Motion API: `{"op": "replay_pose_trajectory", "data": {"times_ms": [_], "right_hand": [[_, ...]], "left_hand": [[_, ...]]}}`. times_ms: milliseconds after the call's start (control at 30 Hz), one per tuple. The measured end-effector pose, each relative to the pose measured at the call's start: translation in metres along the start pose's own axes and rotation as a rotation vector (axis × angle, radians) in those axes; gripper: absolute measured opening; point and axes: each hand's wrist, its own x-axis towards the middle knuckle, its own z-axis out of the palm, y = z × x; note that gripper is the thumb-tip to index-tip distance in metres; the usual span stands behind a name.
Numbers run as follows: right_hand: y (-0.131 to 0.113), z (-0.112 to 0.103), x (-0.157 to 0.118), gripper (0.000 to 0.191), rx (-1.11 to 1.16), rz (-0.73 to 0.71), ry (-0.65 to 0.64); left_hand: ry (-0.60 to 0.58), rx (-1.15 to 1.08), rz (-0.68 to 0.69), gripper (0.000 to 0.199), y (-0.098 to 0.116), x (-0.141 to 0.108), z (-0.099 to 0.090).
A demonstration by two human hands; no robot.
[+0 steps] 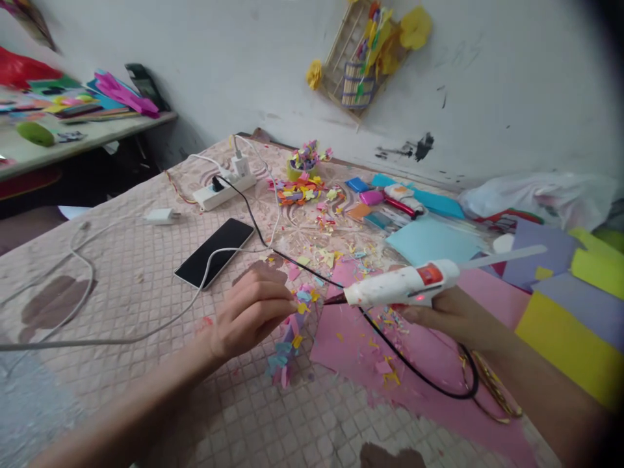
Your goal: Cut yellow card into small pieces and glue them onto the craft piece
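Observation:
My right hand (439, 312) is wrapped round a white hot glue gun (394, 286) with a lit red light and a glue stick out of its back. The gun's dark nozzle points left, close to a strand of small paper flowers (287, 348) in purple, blue, pink and yellow. My left hand (256, 309) pinches the top of that strand, its fingertips by a yellow flower. The strand hangs or leans below the fingers; whether it touches the table I cannot tell. Beneath the glue gun lies a pink sheet (351, 338) strewn with paper scraps.
A black phone (214, 252) and a white power strip (224, 192) with cables lie to the left. Farther back are a small pot of paper flowers (302, 168) and a pile of loose paper flowers (297, 192). Coloured sheets (570, 325) cover the right side. The gun's black cord crosses the table.

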Motion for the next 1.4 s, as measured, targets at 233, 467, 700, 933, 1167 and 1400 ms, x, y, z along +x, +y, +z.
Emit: {"op": "replay_pose_trajectory", "data": {"times_ms": [233,467,700,933,1167,1400], "right_hand": [[-0.0007,0.0062,0.0046,0.029,0.017,-0.005,-0.094],[-0.0030,0.0086,0.0053,0.030,-0.004,0.000,-0.095],[-0.0026,0.0092,0.0063,0.025,0.003,0.009,-0.111],[-0.0047,0.0092,0.0058,0.027,-0.008,0.008,-0.122],[0.0001,0.0081,0.0050,0.025,-0.035,0.029,-0.122],[-0.0024,0.0071,0.0051,0.031,-0.058,0.018,-0.083]], "left_hand": [[-0.042,-0.002,0.025,0.021,0.0018,-0.0018,0.0021],[-0.049,-0.005,0.045,0.021,0.0016,-0.0031,0.0026],[-0.061,0.009,0.039,0.018,0.0028,-0.0019,0.0012],[-0.052,0.012,0.062,0.019,0.0036,0.0005,-0.0001],[-0.061,0.004,0.063,0.019,0.0032,0.0001,-0.0012],[-0.024,-0.017,-0.052,0.018,0.0067,0.0014,-0.0034]]}}
